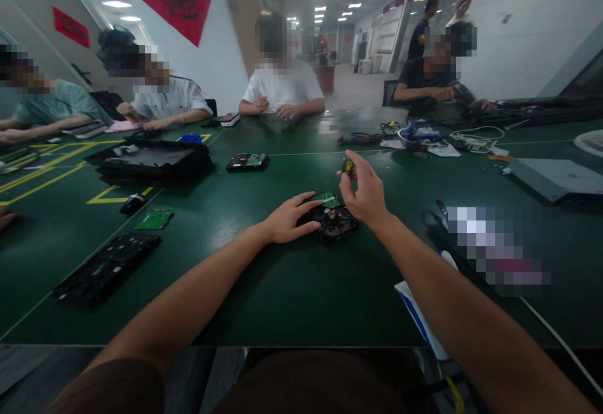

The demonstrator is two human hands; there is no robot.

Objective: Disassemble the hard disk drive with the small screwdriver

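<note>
A black hard drive (336, 224) with a green circuit board (330, 200) at its far side lies on the table in front of me. My left hand (294, 218) steadies it from the left, with the thumb at the near side and the fingers stretched across its far part. Above the drive's right side, my right hand (365, 191) is raised, its fingers closed around a yellow and black screwdriver handle (347, 166). The screwdriver's shaft and tip cannot be made out.
Another hard drive (247, 161) lies farther back. At left are a loose green board (154, 219), a black frame-like part (110, 266) and a black tray (151, 159). Cables (419, 134), a grey metal case (558, 178) and a blurred object (494, 247) lie at right. Several people sit around the table.
</note>
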